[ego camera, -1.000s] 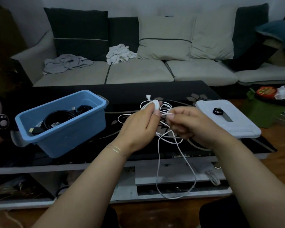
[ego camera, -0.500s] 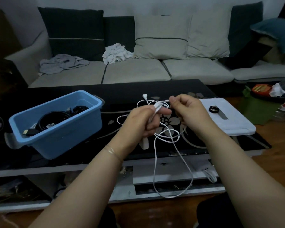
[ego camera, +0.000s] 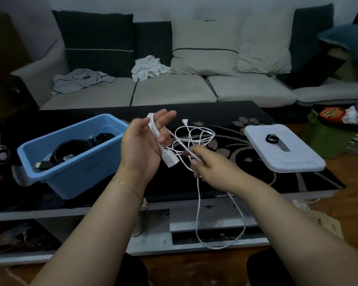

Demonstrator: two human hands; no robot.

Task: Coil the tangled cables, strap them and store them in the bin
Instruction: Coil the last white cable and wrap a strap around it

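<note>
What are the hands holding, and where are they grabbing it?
Both hold the white cable. The left hand has the plug end wrapped over its fingers; the right hand pinches the strand a little further along.

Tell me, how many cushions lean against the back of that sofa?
4: a dark cushion at the left, two pale cushions in the middle, another dark cushion at the right. Others may be hidden.

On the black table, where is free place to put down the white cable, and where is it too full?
Bare top of the table lies behind the blue bin and along the far edge. Between the bin and the white lid it is crowded: the white cable loops there under the left hand and right hand.
</note>
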